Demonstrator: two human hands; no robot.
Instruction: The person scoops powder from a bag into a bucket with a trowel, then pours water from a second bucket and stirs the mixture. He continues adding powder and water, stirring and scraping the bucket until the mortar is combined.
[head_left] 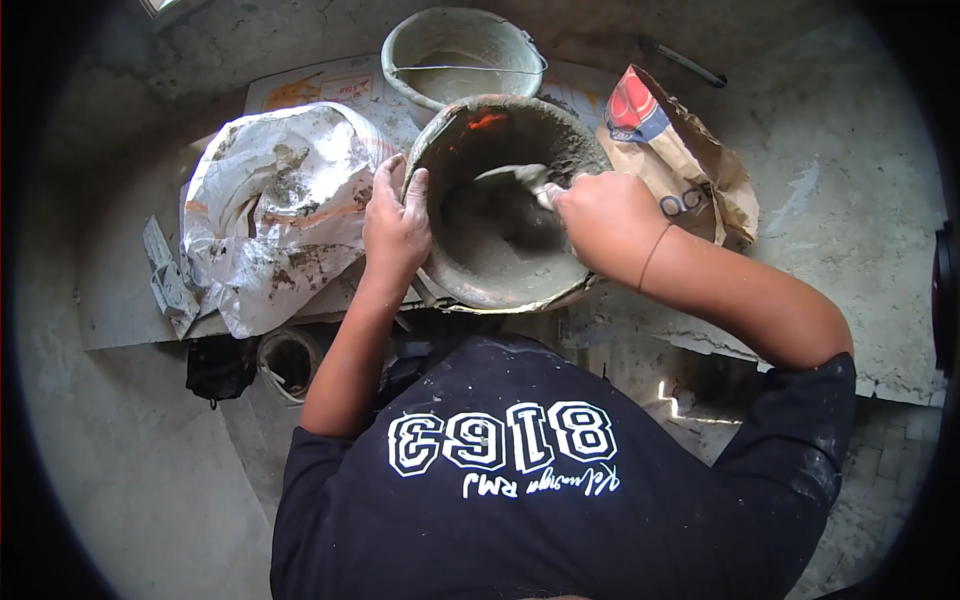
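Observation:
A bucket coated with grey cement (445,155) is tilted toward me, with wet grey mix (480,225) inside it. My left hand (398,220) grips its left rim, thumb up and fingers over the outside. Inside the bucket's right half, my right hand (605,220) is closed round the handle of a trowel (517,176). The trowel's pale, smeared blade points left over the mix. Its handle is mostly covered by my fingers.
A white woven sack (290,190) slumps at left, beside grey scraps (168,280). A second bucket (455,50) with a wire handle stands behind. At right is a torn brown paper bag (640,150). A dark bar-like tool (685,62) lies at back right. A small container (288,362) sits below.

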